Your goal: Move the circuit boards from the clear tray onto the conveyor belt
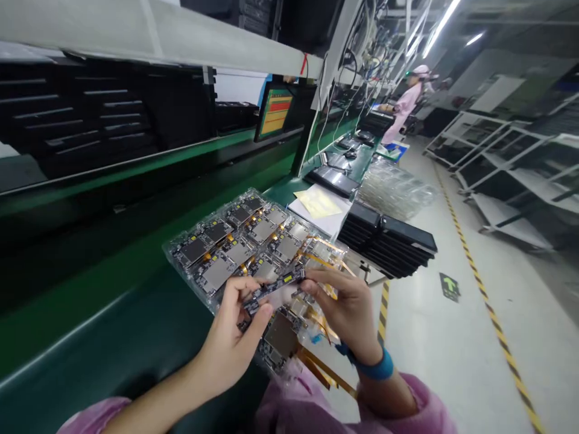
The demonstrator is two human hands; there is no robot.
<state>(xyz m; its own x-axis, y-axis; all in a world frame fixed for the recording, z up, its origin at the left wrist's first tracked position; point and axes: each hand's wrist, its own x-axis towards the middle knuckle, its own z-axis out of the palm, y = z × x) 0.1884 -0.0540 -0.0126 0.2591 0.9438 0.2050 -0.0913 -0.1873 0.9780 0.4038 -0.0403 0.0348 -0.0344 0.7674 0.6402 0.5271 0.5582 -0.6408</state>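
My left hand (pixel 237 322) and my right hand (pixel 346 307) both pinch a small dark circuit board (pixel 274 289), one at each end, just above a clear plastic tray (pixel 181 265). The tray lies on the green bench and holds several circuit boards (pixel 253 238) with metal shields and orange flex cables (pixel 319 259). A blue wristband (pixel 375 369) sits on my right wrist. Pink sleeves cover both my arms.
A stack of black trays (pixel 386 241) lies right of the clear tray, with white and yellow papers (pixel 319 205) and a stack of clear trays (pixel 393 190) behind it. A monitor (pixel 275 111) stands farther along. A person in pink (pixel 404 108) works far down the line. White racks (pixel 511 157) line the aisle.
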